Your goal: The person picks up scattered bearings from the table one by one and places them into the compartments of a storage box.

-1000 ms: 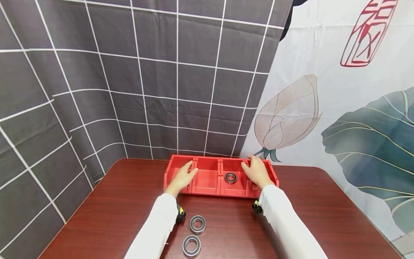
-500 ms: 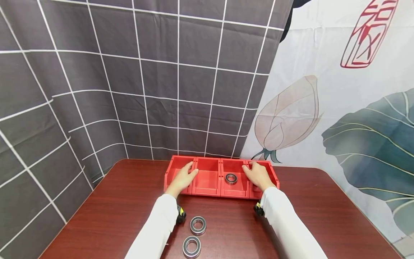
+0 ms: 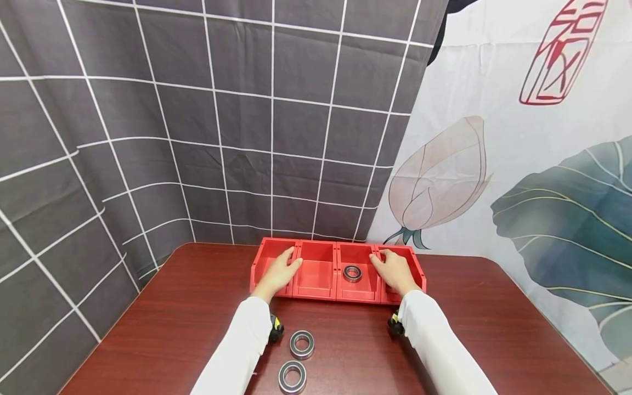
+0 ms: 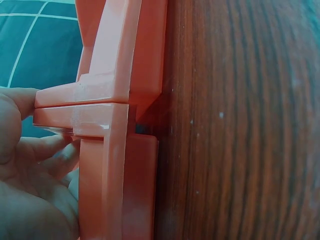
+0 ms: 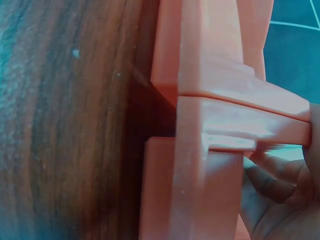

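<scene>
Several red storage bins [image 3: 315, 292] stand side by side in a row on the table. My left hand [image 3: 280, 272] grips the paired walls between the two leftmost bins, thumb on one side and fingers on the other, as the left wrist view shows. At the right end, my right hand [image 3: 393, 270] pinches the walls between the last two bins in the same way; in the right wrist view its fingers [image 5: 272, 187] curl behind the wall. One ball bearing [image 3: 345, 274] lies flat in the third bin, left of my right hand. Fingers partly hide the end bins.
Two larger bearings, one nearer the bins [image 3: 293, 344] and one closer to me [image 3: 281, 377], lie on the reddish-brown table [image 3: 197, 318] beside my left forearm. A grey gridded cloth [image 3: 237, 126] and a printed white cloth [image 3: 444, 181] hang behind the table.
My right hand has shifted slightly, its raised fingers lowering behind the bin wall. The left hand, bins and bearings stay in place.
</scene>
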Demonstrator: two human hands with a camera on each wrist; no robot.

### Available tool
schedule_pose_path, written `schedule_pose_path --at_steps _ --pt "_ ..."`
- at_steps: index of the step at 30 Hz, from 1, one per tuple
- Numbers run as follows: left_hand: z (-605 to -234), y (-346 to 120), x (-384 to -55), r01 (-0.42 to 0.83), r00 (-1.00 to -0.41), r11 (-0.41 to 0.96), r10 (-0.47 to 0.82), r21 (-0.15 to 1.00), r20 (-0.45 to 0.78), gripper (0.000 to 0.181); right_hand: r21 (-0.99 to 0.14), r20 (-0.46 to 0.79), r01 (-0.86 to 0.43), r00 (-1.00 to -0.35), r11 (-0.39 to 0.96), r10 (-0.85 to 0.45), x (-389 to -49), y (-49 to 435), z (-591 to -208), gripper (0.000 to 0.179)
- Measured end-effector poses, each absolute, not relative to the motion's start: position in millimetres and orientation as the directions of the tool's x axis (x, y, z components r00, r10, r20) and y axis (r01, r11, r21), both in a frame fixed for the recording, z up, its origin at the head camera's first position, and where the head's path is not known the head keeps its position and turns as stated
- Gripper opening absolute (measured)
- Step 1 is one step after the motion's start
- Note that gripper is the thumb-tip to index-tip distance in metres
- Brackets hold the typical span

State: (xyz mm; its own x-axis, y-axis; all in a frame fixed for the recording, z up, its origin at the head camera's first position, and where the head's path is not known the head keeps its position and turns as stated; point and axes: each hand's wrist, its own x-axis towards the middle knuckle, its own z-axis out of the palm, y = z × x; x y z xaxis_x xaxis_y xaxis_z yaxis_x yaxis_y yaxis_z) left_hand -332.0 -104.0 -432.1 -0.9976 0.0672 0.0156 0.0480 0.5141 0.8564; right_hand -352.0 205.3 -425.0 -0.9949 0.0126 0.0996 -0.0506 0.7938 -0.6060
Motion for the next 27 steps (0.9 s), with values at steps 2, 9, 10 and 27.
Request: schedule_pose_path --at_steps 2,9,10,27 --pt "-433 -104 -332 0.049 -0.998 0.512 0.068 0.857 0.016 0.064 -0.615 0.103 -0.048 -0.995 0.787 0.019 -351 205 -426 0.055" --pt "-434 -105 -334 0.052 -0.997 0.514 0.071 0.856 0.018 0.065 -0.626 0.106 -0.034 -0.993 0.779 0.042 -350 203 -427 0.054" --pt "-434 -105 -335 0.057 -0.997 0.517 0.073 0.854 0.022 0.065 -0.626 0.109 -0.035 -0.993 0.779 0.043 -351 203 -427 0.053" --pt "-422 -106 -331 0.064 -0.996 0.592 0.085 0.804 0.017 0.064 -0.637 0.107 -0.011 -0.991 0.770 0.074 -350 201 -429 0.052"
